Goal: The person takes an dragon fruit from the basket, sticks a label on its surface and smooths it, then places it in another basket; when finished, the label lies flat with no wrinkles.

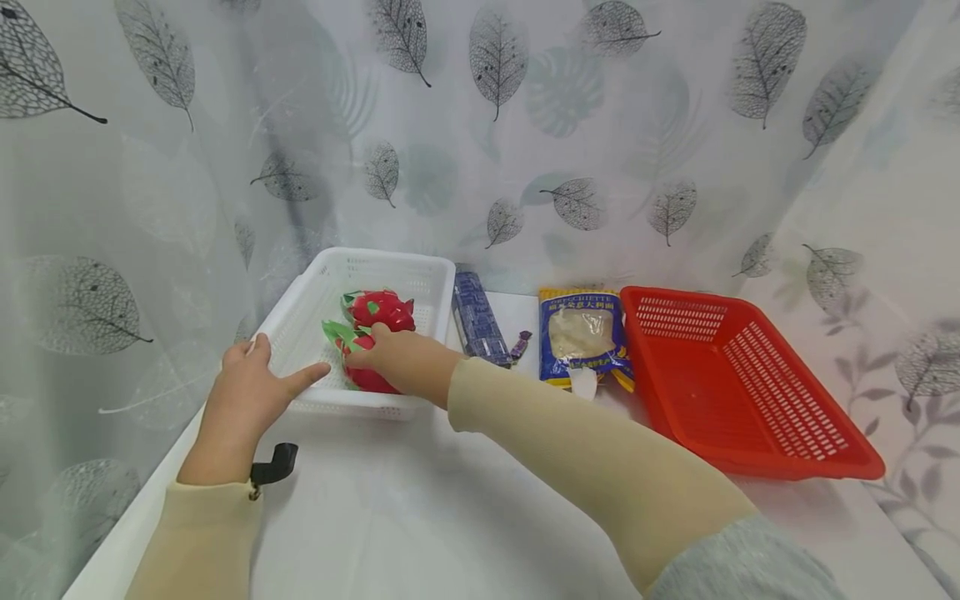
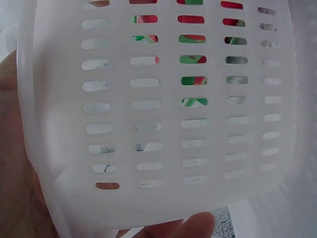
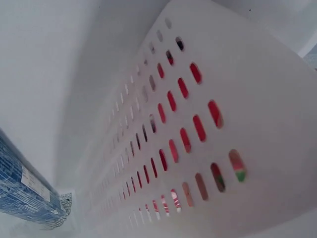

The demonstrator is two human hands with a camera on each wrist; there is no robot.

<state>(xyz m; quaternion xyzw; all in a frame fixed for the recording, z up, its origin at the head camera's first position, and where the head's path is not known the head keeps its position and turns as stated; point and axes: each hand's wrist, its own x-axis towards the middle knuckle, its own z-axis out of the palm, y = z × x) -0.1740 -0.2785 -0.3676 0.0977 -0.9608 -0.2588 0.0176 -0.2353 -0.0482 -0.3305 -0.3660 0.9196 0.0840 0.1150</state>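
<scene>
In the head view, a white perforated basket [image 1: 427, 271] stands at the left of the table, holding two red dragon fruits with green tips. My right hand [image 1: 405, 358] reaches over its right front edge and grips the nearer dragon fruit [image 1: 367, 379], covering part of it. The farther dragon fruit [image 1: 381, 310] lies just behind. At the basket's left front corner is my left hand [image 1: 247, 392], fingers at the rim and thumb spread wide over the inside. Red and green show through the slots of the basket wall [image 2: 163, 114] in the left wrist view.
Right of the white basket lie a blue patterned pack [image 1: 480, 321], a small purple wrapped candy [image 1: 521, 345] and a blue and yellow orecchiette bag [image 1: 583, 333]. A red basket [image 1: 652, 383] stands at the right. A leaf-printed curtain [image 1: 450, 125] hangs behind the table.
</scene>
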